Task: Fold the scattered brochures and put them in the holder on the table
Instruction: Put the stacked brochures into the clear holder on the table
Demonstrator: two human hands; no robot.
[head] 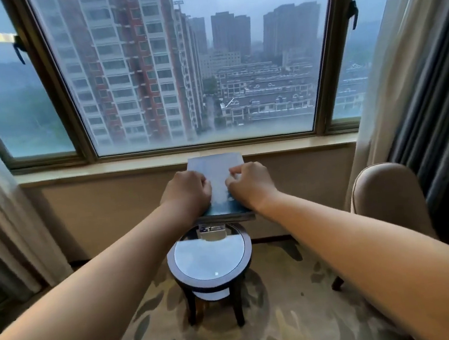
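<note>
A pale blue brochure (216, 170) is held in the air above the small round table (210, 257), in front of the window sill. My left hand (185, 192) grips its left side and my right hand (248, 185) grips its right side, fingers curled over the paper. The lower part of the brochure is darker blue, and thin paper edges show beneath it. A small clear holder (212, 232) with a card in it stands at the far edge of the table top, right under the brochure.
A padded beige armchair (387, 202) stands to the right of the table. Curtains hang at both sides. The window sill (134, 164) runs behind the hands. The floor has a patterned carpet (288, 315).
</note>
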